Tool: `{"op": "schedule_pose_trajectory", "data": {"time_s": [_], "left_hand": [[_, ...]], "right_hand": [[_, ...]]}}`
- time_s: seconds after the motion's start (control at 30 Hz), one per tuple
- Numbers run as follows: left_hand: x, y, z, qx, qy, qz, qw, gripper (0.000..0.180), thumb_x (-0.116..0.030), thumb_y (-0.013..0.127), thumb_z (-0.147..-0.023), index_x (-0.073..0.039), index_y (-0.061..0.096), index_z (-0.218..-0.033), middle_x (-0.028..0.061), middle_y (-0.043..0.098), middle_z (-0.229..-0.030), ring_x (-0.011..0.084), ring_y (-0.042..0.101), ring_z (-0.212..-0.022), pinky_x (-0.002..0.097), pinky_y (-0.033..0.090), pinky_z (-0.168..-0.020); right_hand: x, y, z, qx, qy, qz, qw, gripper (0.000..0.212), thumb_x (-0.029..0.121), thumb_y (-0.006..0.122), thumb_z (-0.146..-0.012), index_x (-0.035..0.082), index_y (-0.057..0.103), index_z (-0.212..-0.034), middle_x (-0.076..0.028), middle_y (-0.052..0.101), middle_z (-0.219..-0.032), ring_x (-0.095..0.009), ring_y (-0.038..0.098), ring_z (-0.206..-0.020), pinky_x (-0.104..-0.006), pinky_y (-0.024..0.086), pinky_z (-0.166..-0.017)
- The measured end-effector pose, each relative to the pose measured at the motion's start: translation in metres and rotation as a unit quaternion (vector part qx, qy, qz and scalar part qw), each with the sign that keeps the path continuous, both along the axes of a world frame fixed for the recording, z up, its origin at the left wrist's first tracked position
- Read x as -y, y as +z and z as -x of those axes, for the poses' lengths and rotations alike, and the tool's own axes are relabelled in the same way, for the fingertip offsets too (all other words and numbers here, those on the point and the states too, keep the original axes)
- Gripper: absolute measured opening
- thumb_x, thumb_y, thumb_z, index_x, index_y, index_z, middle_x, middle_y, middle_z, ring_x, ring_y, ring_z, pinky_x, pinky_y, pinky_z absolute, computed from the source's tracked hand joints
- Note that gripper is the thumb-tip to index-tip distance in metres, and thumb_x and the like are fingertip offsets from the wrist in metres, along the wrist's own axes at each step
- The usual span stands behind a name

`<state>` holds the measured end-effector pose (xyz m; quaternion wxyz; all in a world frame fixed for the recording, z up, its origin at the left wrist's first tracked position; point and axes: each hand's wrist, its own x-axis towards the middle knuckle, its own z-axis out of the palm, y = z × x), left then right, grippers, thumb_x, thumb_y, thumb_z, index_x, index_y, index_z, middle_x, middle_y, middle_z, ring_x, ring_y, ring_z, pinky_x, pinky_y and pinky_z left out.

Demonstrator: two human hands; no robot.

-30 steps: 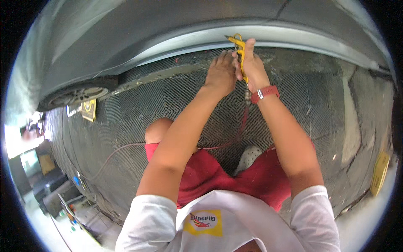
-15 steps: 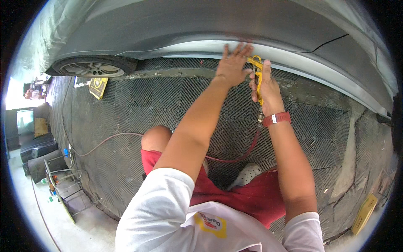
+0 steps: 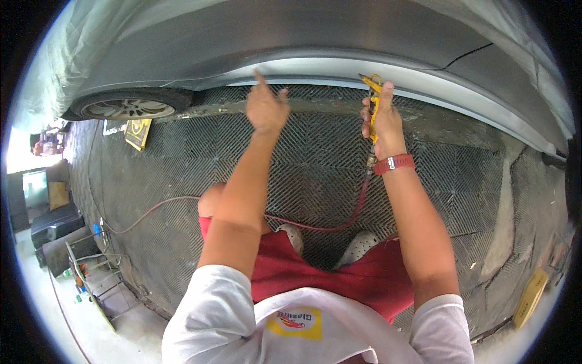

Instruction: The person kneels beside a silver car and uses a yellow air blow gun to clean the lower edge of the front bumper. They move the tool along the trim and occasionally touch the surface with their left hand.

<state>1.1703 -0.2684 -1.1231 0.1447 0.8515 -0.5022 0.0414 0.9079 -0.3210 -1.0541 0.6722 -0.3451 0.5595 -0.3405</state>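
Observation:
My right hand [image 3: 388, 124] grips a yellow air blow gun [image 3: 373, 112], its nozzle pointing up and left toward the car's lower side. A red air hose [image 3: 357, 209] runs from a metal coupling at the gun's lower end. My left hand [image 3: 267, 109] holds nothing; its index finger stretches toward the pale sill panel [image 3: 327, 65] and its thumb stands apart. The other fingers look curled. Whether the index fingertip touches the panel, I cannot tell. Above the sill spreads the grey car body [image 3: 291, 30].
A car wheel [image 3: 130, 104] is at the far left, with a yellow and black box [image 3: 138, 133] beside it. Plastic sheeting [image 3: 54, 60] drapes the car's ends. Ribbed matting [image 3: 315, 158] covers the floor. A metal stand [image 3: 97, 273] sits lower left, a yellow box [image 3: 531, 297] lower right.
My left hand has come away from beside the blow gun and moved left along the sill, from spread fingers to a pointing index finger. The right hand still holds the gun in nearly the same place.

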Motion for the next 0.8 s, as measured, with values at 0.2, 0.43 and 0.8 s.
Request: {"op": "schedule_pose_trajectory", "data": {"time_s": [0.2,0.43,0.8], "left_hand": [[0.062,0.009,0.128,-0.148,-0.048,-0.146,0.977,0.112,-0.051,0.064,-0.098,0.002,-0.012,-0.162,0.0252,0.073,-0.093,0.0399,0.074,-0.081,0.0505,0.059,-0.075],[0.108,-0.007,0.210,-0.145,-0.306,-0.240,0.910,0.098,-0.040,0.064,-0.097,-0.009,0.002,-0.165,0.0199,0.076,-0.097,0.0354,0.076,-0.088,0.0481,0.058,-0.074],[0.045,-0.004,0.078,-0.149,0.078,-0.172,0.971,0.115,-0.052,0.066,-0.095,-0.022,-0.021,-0.163,0.0289,0.072,-0.116,0.0446,0.072,-0.104,0.0531,0.055,-0.090]], "right_hand": [[0.006,0.006,0.031,-0.005,-0.072,0.000,0.997,0.079,0.079,0.035,-0.099,0.004,0.061,-0.096,-0.001,0.051,-0.064,-0.012,0.046,-0.046,-0.0264,0.037,-0.041],[-0.001,0.014,0.051,0.013,-0.078,0.010,0.997,0.078,0.078,0.032,-0.100,0.007,0.062,-0.095,-0.001,0.052,-0.065,-0.013,0.046,-0.046,-0.0265,0.037,-0.041],[0.008,-0.003,0.060,0.009,-0.086,-0.018,0.996,0.083,0.080,0.033,-0.099,0.001,0.060,-0.099,-0.002,0.052,-0.065,-0.013,0.046,-0.044,-0.0272,0.038,-0.039]]}}
